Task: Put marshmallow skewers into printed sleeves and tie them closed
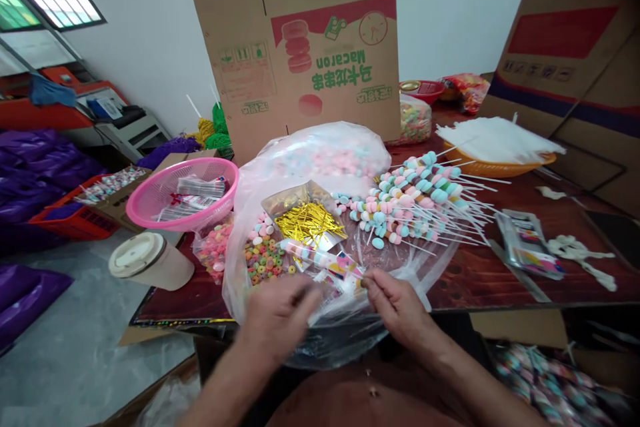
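Between finger and thumb, my right hand (393, 300) pinches the near end of a marshmallow candy skewer (323, 260) in a clear printed wrapper. It lies slanted over the plastic sheeting, pointing away to the left. My left hand (285, 310) is smeared by motion just left of that wrapper, so its fingers are unclear. Beyond the skewer, gold twist ties (310, 220) fill an open foil bag. Loose ring candies (265, 260) are heaped to its left. Several unwrapped candy skewers (420, 197) are piled at right, white sticks outward. A printed wrapper (330, 286) lies beneath.
A pink basket (137, 204) holding wrappers and a lidded cup (165, 267) stand at left. Behind are a large candy bag (325, 154) and an upright cardboard box (340, 74). To the right are a basket of white sticks (500, 140), a wrapper stack (530, 240) and gloves (583, 257).
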Available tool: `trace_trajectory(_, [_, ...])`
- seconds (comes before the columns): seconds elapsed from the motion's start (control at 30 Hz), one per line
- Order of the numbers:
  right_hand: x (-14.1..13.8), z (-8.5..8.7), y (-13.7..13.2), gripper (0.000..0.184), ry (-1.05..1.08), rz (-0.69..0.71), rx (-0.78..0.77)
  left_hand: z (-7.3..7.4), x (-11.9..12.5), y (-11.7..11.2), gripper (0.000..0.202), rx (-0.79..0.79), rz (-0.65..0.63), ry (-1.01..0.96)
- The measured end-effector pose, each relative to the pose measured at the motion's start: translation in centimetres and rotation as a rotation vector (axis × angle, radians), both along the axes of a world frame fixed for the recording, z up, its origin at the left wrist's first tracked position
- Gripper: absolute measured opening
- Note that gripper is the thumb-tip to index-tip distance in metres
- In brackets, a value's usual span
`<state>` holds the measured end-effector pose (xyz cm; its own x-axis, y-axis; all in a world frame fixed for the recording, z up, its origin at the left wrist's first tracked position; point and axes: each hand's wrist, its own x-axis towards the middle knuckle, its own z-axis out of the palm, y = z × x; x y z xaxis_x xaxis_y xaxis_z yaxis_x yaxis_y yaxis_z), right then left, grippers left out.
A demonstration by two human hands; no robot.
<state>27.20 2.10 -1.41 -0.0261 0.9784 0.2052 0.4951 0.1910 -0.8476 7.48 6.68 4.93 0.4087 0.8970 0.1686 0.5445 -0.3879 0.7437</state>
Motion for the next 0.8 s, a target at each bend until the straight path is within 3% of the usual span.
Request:
trace_trajectory(0.03, [0.7, 0.5, -0.1, 0.028, -0.005, 0.030, -0.018, 1.1, -1.1, 0.8, 0.021, 0.203, 0.114, 0.079])
trace_trajectory(0.07, [1.2, 1.1, -0.1, 0.029, -0.004, 0.063, -0.033, 1.9, -1.9, 1.7, 0.035, 0.325, 0.146, 0.178])
trace_trajectory(0.13, [2.0, 2.2, -0.2, 0.031, 0.004, 0.126, -0.053, 2.2, -2.4, 3.2, 0.049, 0.384, 0.038, 0.283])
trace_trajectory(0.2, [2.4, 3.1, -0.1, 0.032, -0.012, 0.170, -0.057, 0.9, -1.9, 3.8, 0.039, 0.234, -0.136, 0.244])
trace_trajectory(0.27, [2.6, 3.7, 0.1, 0.032, -0.081, 0.202, -0.043, -0.9, -0.9, 3.5, 0.029, 0.015, -0.230, 0.080])
trace_trajectory(0.4, [2.6, 3.8, 1.1, 0.028, -0.204, 0.237, 0.020, -3.7, 1.3, 1.4, 0.019, -0.283, -0.222, -0.287])
trace_trajectory(0.47, [2.5, 3.0, 1.8, 0.025, -0.119, 0.212, 0.001, -4.5, 2.1, 0.4, 0.018, -0.471, -0.228, -0.356])
trace_trajectory(0.53, [2.0, 1.9, 2.2, 0.022, 0.097, 0.126, -0.066, -5.0, 2.7, -0.2, 0.022, -0.663, -0.205, -0.388])
trace_trajectory(0.63, [0.7, 0.2, 2.1, 0.031, 0.359, 0.076, -0.224, -5.5, 3.2, -0.6, 0.024, -0.709, -0.118, -0.475])
trace_trajectory(0.7, [-0.3, -0.5, 1.6, 0.029, 0.341, 0.136, -0.262, -5.5, 3.2, -0.6, 0.024, -0.671, -0.105, -0.505])
trace_trajectory(0.8, [-1.5, -0.9, 1.0, 0.029, 0.278, 0.132, -0.220, -4.7, 2.9, -0.3, 0.021, -0.747, -0.175, -0.473])
